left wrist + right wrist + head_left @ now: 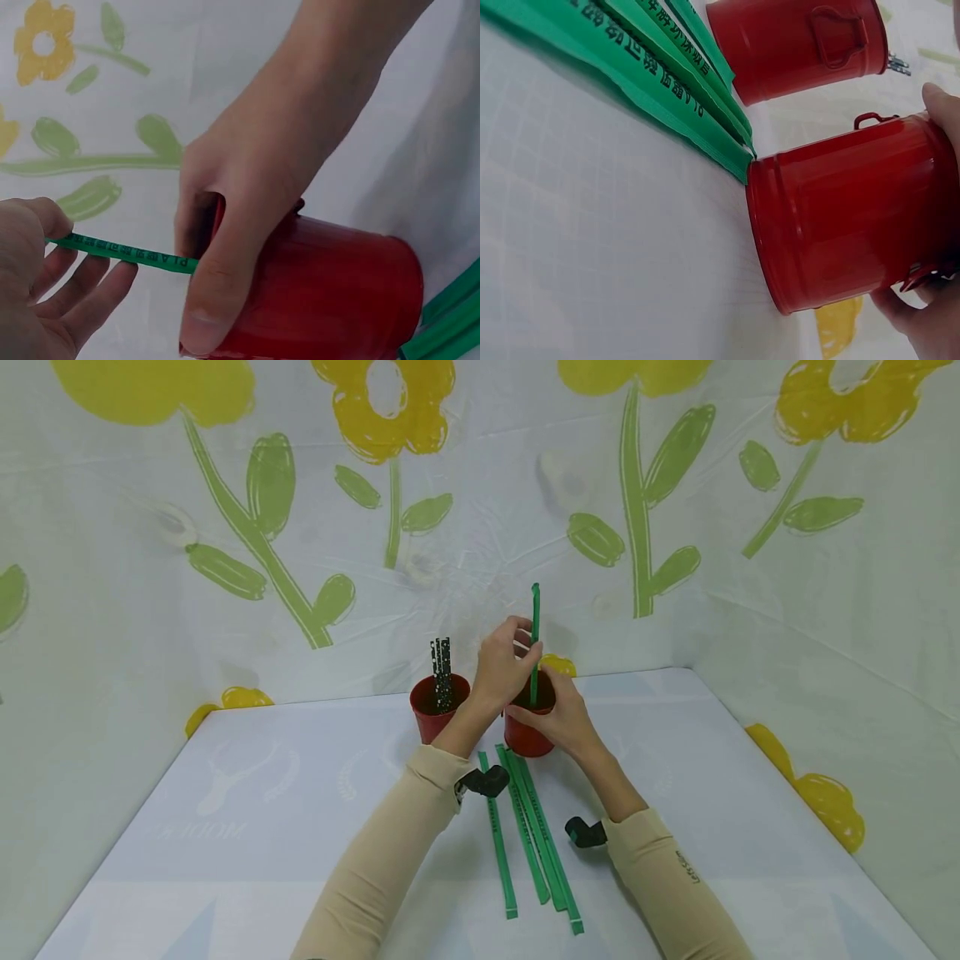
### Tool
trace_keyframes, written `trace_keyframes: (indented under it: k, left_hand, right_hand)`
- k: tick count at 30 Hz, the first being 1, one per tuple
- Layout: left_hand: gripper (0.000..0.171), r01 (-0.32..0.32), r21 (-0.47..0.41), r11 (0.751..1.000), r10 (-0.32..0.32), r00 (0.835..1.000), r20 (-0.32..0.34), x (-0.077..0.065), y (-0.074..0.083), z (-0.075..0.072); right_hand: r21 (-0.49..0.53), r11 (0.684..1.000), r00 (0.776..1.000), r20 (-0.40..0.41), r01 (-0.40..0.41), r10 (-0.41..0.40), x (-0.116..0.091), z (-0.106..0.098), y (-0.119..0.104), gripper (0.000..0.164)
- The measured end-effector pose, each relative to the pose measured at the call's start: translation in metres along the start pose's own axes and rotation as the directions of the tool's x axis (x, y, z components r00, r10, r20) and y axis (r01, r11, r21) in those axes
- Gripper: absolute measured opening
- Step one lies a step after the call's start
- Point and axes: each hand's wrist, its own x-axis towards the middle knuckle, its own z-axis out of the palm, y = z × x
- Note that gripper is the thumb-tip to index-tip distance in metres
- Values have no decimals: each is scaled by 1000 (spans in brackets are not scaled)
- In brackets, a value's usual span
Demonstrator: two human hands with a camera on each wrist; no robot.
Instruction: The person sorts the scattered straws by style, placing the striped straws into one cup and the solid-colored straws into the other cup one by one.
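Note:
My left hand [504,667] pinches a thin green paper-wrapped straw [161,259] with dark printing on it. The straw stands upright, its lower part inside a small red metal bucket [529,743], and the bucket's wall hides its bottom end. My right hand [567,720] grips that bucket around the rim, thumb on the near side and fingers on the far side. In the right wrist view the bucket [847,217] shows small wire handles. Several more green wrapped straws [534,827] lie on the table in front of it.
A second red bucket [427,725] stands just left of the first, holding several black straws with white dots [442,670]. Both are near the back edge of the white table [300,827]. Behind rises a white cloth [480,493] printed with yellow flowers.

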Motion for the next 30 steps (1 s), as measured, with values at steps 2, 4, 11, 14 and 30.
trace_keyframes:
  k: [2,4,11,14,30]
  left_hand:
    - [24,14,-2,1000,-14,1000,3,-2,-2,2]
    - [24,23,-1,1000,-23,1000,7,-3,-3,3]
    - [25,37,-11,999,-36,999,35,-8,-8,8]
    - [26,55,-7,998,-54,998,45,-10,-10,9]
    - [31,80,-27,996,-78,995,69,-15,-17,10]
  right_hand:
    - [1,1000,1000,-1,2,-2,0,0,0,76]
    - [1,1000,1000,-1,9,-9,0,0,0,78]
    - [3,999,999,-3,34,-34,0,-1,0,81]
    - [2,999,999,-2,36,-36,1,-1,0,80]
    - [-19,1000,1000,-5,24,-24,2,0,3,75]
